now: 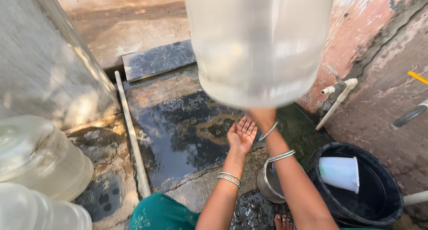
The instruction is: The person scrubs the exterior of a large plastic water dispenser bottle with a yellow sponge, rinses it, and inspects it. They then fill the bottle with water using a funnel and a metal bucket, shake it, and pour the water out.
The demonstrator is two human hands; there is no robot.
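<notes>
A big translucent plastic water jar (pixel 258 42) is lifted and blurred at the top middle. My right hand (pixel 263 117) reaches up under its lower end and grips it there; the fingers are partly hidden by the jar. My left hand (pixel 242 134) is just beside it, palm up with fingers spread, holding nothing. Both wrists wear thin bangles. Below the hands lies a wet dark stone slab (pixel 178 132).
Two more translucent jars (pixel 38 156) stand at the lower left by a concrete wall. A white pipe (pixel 133 140) runs along the ground. At right are a wall tap (pixel 339 89), a steel pot (pixel 269 183) and a black bucket (pixel 379 203) holding a white mug (pixel 341 173).
</notes>
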